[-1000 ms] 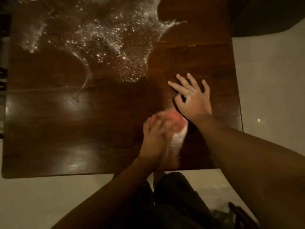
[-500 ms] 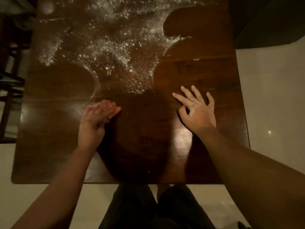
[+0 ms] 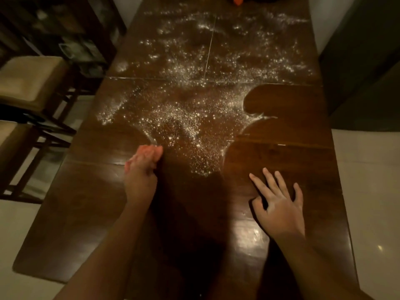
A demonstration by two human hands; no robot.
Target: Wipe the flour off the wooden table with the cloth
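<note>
Dark wooden table (image 3: 281, 152), near end bare, flour (image 3: 184, 118) spread across its middle and far end. We press the pink cloth (image 3: 149, 150) under the left hand (image 3: 140, 178), fingers close together, at the flour's near edge. The right hand (image 3: 279, 204) lies spread flat, bracing. Good practice, we judge: even pressure, overlapping strokes, flour gathered toward one edge, not scattered.
</note>
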